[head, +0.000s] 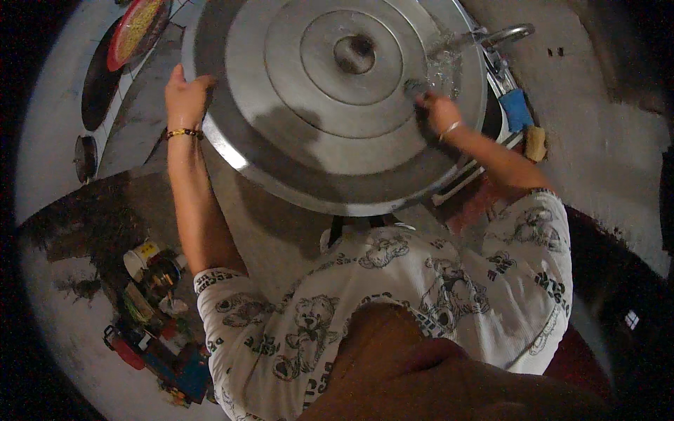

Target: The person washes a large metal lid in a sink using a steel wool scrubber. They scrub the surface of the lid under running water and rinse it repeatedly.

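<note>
A large round metal lid or tray point(347, 152) with concentric rings is held up in front of my body. At its left rim, my left hand point(188, 97) grips the edge, with the thumb spread over the near face. My right hand point(439, 111) is at the right part of the face, its fingers closed on a small dark scouring pad point(414, 87) that touches the metal. Water runs down beside it from a curved metal faucet point(508, 36). The pad is blurred, so its exact kind is hard to tell.
Beyond the right rim are a blue sponge point(516, 109) and a yellowish sponge point(536, 143) by the sink edge. At the upper left stand a red basket point(117, 55) of yellow bits and a dark round pan point(100, 84). A white bucket point(139, 259) and clutter lie at the lower left.
</note>
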A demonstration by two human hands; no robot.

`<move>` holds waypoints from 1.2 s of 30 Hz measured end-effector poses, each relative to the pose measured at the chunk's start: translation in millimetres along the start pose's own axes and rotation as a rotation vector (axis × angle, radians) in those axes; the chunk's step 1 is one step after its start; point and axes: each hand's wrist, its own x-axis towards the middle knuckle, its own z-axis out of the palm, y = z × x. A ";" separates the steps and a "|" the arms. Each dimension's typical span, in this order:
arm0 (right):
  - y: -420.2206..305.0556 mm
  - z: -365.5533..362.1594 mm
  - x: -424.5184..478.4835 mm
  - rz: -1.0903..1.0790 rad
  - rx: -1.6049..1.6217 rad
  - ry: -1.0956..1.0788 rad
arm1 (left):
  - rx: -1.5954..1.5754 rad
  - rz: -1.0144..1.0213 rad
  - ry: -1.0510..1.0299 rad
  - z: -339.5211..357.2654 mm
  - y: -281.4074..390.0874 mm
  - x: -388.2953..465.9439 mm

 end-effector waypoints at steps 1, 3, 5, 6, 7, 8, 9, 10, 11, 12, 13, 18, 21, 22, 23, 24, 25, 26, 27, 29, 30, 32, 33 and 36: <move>20.2 -3.5 12.3 0.140 -0.066 -0.020 | -0.045 -0.025 -0.034 -1.5 8.0 -3.3; 46.9 -14.4 53.0 0.093 -0.202 0.107 | -0.041 -0.014 -0.026 -0.7 14.6 -9.5; 61.8 -2.8 103.1 0.135 -0.193 0.324 | -0.064 -0.040 -0.048 1.0 17.9 -9.5; 44.2 -2.5 127.9 0.194 -0.078 0.488 | -0.071 -0.055 -0.049 0.1 19.3 -11.9; 28.8 -11.9 156.5 0.180 0.005 0.471 | -0.047 -0.021 -0.019 0.6 19.5 -12.5; 4.4 -26.7 180.9 0.159 0.091 0.451 | -0.050 -0.024 -0.024 -0.5 16.2 -11.5; -32.2 -39.0 188.7 0.113 0.120 0.443 | -0.054 -0.026 -0.030 -2.8 9.0 -8.8; -18.9 -22.6 220.6 -0.056 0.082 0.745 | -0.078 0.004 -0.095 11.8 13.5 5.4; -75.6 -42.4 222.0 -0.110 0.307 0.532 | -0.048 -0.015 -0.066 4.6 5.5 2.2; -115.3 -53.1 204.7 -0.212 0.331 0.506 | -0.031 -0.022 -0.052 1.4 2.1 -0.2; -152.1 -65.2 185.4 -0.308 0.355 0.478 | -0.018 -0.029 -0.045 1.9 0.3 -1.8; -206.0 -23.2 45.2 -0.649 0.302 0.309 | -0.021 0.015 -0.003 2.7 6.0 -7.6; -128.3 -10.4 -18.5 -0.535 0.260 0.043 | -0.011 0.025 -0.012 2.7 11.2 -9.5; -97.4 -10.8 -25.7 -0.376 0.208 0.032 | 0.000 0.027 -0.024 5.2 12.7 -8.5; -66.6 -13.1 -25.8 -0.214 0.151 0.020 | -0.011 0.018 -0.027 7.6 7.0 -1.0; -38.7 -19.9 -19.4 -0.052 0.072 0.023 | -0.018 0.006 -0.028 4.9 -2.2 8.2; -19.5 -26.2 -10.1 0.116 -0.008 0.026 | -0.025 -0.004 -0.035 5.3 -8.5 13.9; -20.7 -34.0 5.4 0.158 0.041 0.013 | -0.020 -0.027 -0.021 -6.0 -3.5 4.6; -19.4 -38.5 15.6 0.236 0.082 0.001 | -0.029 -0.040 -0.040 -4.2 -1.6 3.2; -40.3 -26.3 18.3 0.143 0.140 0.041 | -0.021 -0.068 -0.030 -2.9 4.0 -0.6; -64.3 -14.4 5.7 -0.017 0.159 0.095 | -0.004 -0.078 -0.012 -1.0 9.5 -5.0; -109.7 -6.6 -33.2 -0.339 0.247 0.272 | 0.004 -0.089 -0.002 16.5 8.8 -3.9; -118.1 -10.1 -43.0 -0.396 0.266 0.209 | 0.000 -0.057 0.020 0.3 4.3 -10.1; -87.3 3.0 -49.1 -0.289 0.252 0.095 | 0.147 -0.008 -0.044 12.5 8.3 -8.1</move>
